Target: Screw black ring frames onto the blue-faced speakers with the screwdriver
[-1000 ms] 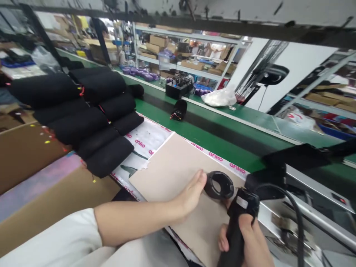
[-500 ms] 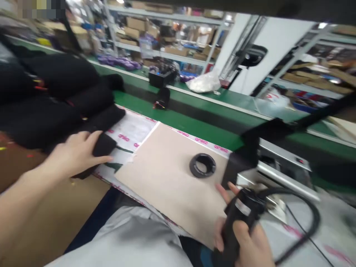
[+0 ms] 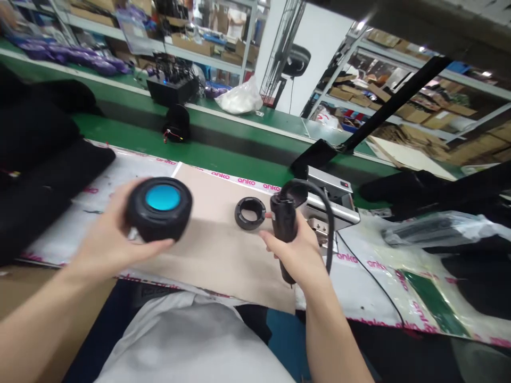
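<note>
My left hand is wrapped round a black, cylinder-shaped speaker-like body, its blue round end face tilted up toward me. It is held above the left part of a beige board. My right hand grips a black electric screwdriver, upright with its thin tip pointing down and a thick cord looping from its top. Between the hands, a black ring lies on the board. The outstretched index finger of my right hand is close to the ring's right edge; whether it touches I cannot tell.
Black cylindrical pieces are piled at the left. A silver device stands right of the board. Beyond runs a green conveyor belt, with a small black piece with wires on it. Plastic-wrapped items lie at the far right.
My left hand has lifted a black speaker-like body from the pile and brought it right, over the board. The screwdriver is now upright near the ring. The view has turned right.
</note>
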The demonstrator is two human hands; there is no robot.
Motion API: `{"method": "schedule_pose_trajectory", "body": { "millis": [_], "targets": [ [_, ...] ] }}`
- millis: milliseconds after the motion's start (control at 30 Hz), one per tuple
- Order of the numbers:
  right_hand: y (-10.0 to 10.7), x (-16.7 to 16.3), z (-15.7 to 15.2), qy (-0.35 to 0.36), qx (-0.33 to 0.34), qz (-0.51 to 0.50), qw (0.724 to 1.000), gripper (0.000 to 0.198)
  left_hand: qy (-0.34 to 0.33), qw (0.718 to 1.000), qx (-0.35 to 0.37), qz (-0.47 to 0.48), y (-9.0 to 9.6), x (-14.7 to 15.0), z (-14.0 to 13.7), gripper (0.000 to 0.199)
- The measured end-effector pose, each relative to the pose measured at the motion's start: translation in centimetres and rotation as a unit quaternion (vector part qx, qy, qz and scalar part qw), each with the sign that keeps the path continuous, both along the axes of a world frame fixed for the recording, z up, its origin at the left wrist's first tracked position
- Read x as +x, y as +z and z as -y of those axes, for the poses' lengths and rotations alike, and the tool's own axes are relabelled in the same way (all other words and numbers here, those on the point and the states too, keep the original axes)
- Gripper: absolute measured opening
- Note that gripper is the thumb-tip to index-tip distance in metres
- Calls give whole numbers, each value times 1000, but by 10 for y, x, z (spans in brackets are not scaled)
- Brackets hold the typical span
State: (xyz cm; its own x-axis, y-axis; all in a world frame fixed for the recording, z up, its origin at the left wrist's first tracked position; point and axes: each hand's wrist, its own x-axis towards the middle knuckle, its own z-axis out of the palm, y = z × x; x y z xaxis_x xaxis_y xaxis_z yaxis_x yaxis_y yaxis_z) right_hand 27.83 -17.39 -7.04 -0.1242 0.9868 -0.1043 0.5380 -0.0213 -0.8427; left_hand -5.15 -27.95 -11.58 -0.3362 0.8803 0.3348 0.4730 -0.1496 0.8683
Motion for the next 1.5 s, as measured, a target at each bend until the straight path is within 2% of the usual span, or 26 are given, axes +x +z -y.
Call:
{"method": "schedule_pose_trajectory", "body": {
  "millis": [100, 267, 533, 667, 800, 867, 967, 1000, 1067, 1133, 1200, 1267, 1333, 1400, 1433, 1500],
  "targets": [
    [-13, -12, -15, 20, 36, 52, 998, 50, -58, 996, 27, 54, -12, 41, -23, 106],
    [-21, -15, -23, 63, 45, 86, 993, 48, -97, 991, 11, 96, -29, 64, -31, 103],
    [-26, -16, -25, 93, 48, 67, 992, 50, -143, 984, 11, 109, -39, 67, -27, 107],
    [-27, -14, -27, 80, 54, 40, 995, 47, -175, 981, -1, 83, -27, 53, -32, 108],
    [-20, -10, -22, 28, 71, -4, 997, 43, -235, 969, -35, 68, -15, 43, -38, 108],
    [-10, -9, -11, -1, 82, -43, 996, 44, -185, 980, -23, 65, -18, 53, -38, 104],
    [9, -11, 17, -30, 65, -134, 988, 46, -29, 996, 64, 50, -30, 82, -29, 106],
    [14, -12, 27, -37, 45, -171, 984, 47, -12, 994, 93, 49, -35, 93, -24, 111],
    [20, -15, 44, -42, 4, -242, 969, 49, -64, 990, 108, 62, -40, 107, -13, 118],
    [23, -18, 56, -44, -21, -289, 956, 49, -165, 980, 65, 90, -40, 109, -4, 117],
    [22, -19, 60, -53, -28, -319, 946, 49, -229, 967, 12, 112, -35, 101, -1, 115],
    [21, -17, 62, -78, -27, -338, 938, 50, -248, 963, -19, 102, -28, 88, -5, 117],
    [21, -14, 62, -102, -16, -346, 932, 51, -263, 962, -42, 60, -19, 77, -15, 127],
    [22, -9, 62, -119, -4, -346, 931, 51, -310, 948, -67, 19, -11, 71, -25, 134],
    [23, -7, 63, -123, -1, -344, 931, 50, -341, 937, -78, 13, -7, 71, -29, 132],
    [25, -2, 65, -128, 1, -335, 933, 49, -377, 923, -79, 20, -4, 73, -34, 114]
  ]
}}
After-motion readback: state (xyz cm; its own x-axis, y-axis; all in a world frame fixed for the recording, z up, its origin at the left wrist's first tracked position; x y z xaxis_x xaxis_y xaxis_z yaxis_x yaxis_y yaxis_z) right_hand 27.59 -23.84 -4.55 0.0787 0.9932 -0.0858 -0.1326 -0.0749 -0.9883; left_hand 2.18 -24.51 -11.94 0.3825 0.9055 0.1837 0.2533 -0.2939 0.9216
